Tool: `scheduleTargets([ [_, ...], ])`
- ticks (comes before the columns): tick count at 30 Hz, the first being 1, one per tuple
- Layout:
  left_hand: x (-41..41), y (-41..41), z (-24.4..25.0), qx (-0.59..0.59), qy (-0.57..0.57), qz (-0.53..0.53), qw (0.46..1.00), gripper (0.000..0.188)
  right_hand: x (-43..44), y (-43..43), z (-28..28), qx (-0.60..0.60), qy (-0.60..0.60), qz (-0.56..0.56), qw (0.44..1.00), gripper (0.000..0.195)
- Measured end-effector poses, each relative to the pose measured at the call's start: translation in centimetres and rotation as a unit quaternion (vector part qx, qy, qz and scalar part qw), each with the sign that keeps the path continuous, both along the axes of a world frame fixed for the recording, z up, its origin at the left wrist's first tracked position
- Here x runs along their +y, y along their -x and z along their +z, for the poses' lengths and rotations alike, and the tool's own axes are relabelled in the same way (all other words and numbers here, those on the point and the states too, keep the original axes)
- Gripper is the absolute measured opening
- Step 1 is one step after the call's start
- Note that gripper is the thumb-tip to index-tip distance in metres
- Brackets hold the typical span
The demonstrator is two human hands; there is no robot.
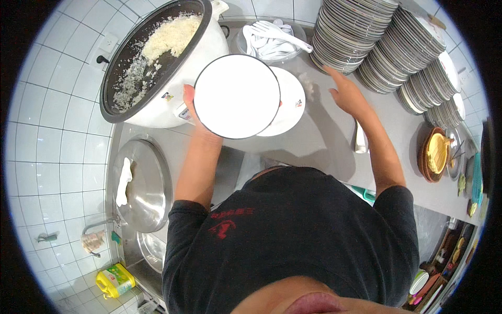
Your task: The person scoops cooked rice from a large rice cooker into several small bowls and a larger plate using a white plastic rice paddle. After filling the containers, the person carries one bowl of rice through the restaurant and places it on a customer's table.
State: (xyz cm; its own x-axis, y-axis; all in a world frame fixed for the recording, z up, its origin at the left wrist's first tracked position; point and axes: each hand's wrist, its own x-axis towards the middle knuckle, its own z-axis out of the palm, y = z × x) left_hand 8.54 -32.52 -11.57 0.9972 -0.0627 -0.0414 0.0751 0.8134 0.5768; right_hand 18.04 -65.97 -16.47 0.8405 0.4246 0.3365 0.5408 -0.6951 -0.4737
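A white round plate with a dark rim [237, 96] is held in my left hand [189, 100], its thumb at the plate's left edge and a fingertip showing at the right. Partly under it lies another white plate [292, 102] with a small printed mark. My right hand [347, 92] holds nothing; its fingers are apart, with the index finger at the foot of the nearest tall stack of plates [351, 35]. To the left of my hands, a large white rice cooker [211, 59] stands open with cooked rice [172, 35] inside.
A clear bowl of white plastic spoons [274, 41] stands at the back. More plate stacks [406, 51] rise at the right, near a brown basket [425, 157]. A white-handled utensil [360, 139] lies by my right forearm. A metal lid [147, 184] lies left, above a yellow jug [115, 280].
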Motion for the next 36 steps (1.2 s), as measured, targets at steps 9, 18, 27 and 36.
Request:
scheduleTargets([
  [9, -0.1, 0.9, 0.4, -0.059, 0.131, -0.006, 0.99, 0.104, -5.8, 5.0, -7.0, 0.201, 0.279, -0.205, 0.916, 0.039],
  [18, 8.2, 5.6, 6.0, -0.236, 0.057, -0.067, 0.968, 0.115, -6.3, 4.7, -8.3, 0.203, 0.239, -0.358, 0.88, 0.041],
  [27, 20.6, 8.7, 10.5, -0.213, -0.034, 0.326, 0.921, 0.108, -5.5, 5.2, -5.5, 0.205, 0.217, -0.441, 0.846, 0.034],
  [36, 30.7, 11.6, 9.0, -0.194, -0.031, 0.443, 0.875, 0.121, 5.1, -6.8, 18.9, 0.207, -0.713, 0.051, 0.668, 0.033],
])
